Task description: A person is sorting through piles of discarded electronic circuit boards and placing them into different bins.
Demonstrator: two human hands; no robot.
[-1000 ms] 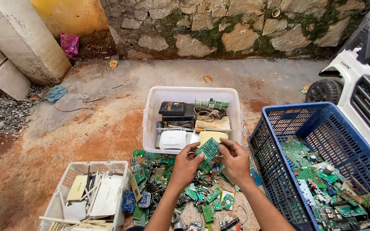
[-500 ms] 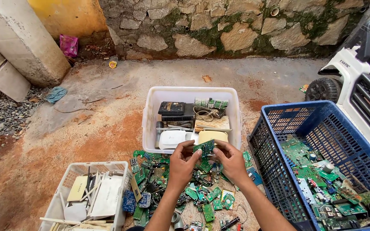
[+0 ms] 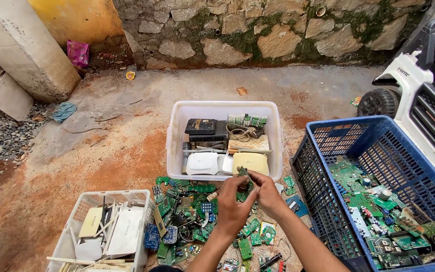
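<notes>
Both hands are pinched together on one small green circuit board [image 3: 244, 174], left hand [image 3: 233, 209] and right hand [image 3: 268, 194] each gripping an edge, held just above the heap of green boards [image 3: 197, 221] on the dirt. Right behind it sits a clear plastic tub [image 3: 177, 136] with white and cream router boxes, a black unit and cables. The blue crate [image 3: 328, 136] on the right holds more boards; the white basket [image 3: 84, 201] at lower left has pale plastic covers.
</notes>
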